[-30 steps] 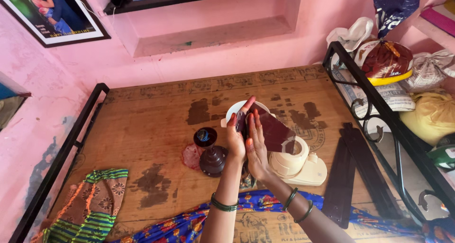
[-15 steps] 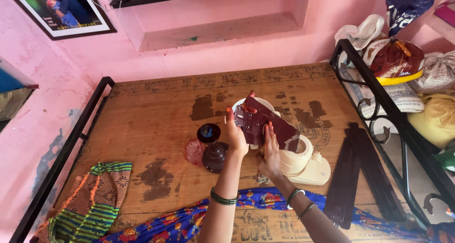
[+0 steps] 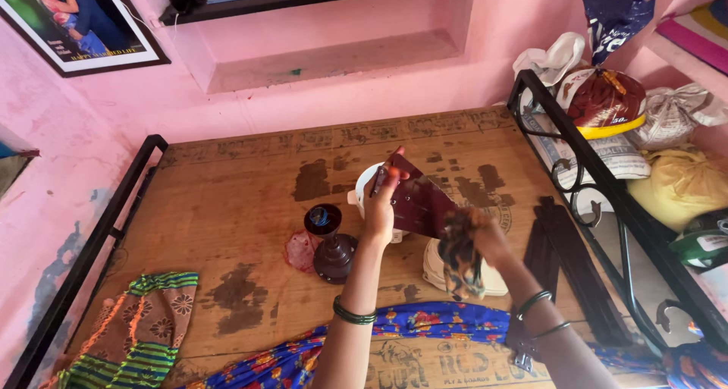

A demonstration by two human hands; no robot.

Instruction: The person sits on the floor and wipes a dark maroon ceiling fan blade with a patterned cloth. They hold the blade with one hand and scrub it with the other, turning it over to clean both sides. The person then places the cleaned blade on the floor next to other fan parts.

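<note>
My left hand (image 3: 379,211) holds the maroon fan blade (image 3: 421,203) upright so my right hand's (image 3: 485,237) grip can press a bunched cloth (image 3: 461,264) against it.

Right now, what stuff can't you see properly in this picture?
- Head view: the cream motor base is mostly hidden behind the patterned cloth and the right hand.
- The right hand is blurred, so its grip on the cloth is unclear.
- The white round part sits behind the maroon fan blade that the left hand holds.
- The framed picture is cut off by the top-left edge.
</note>
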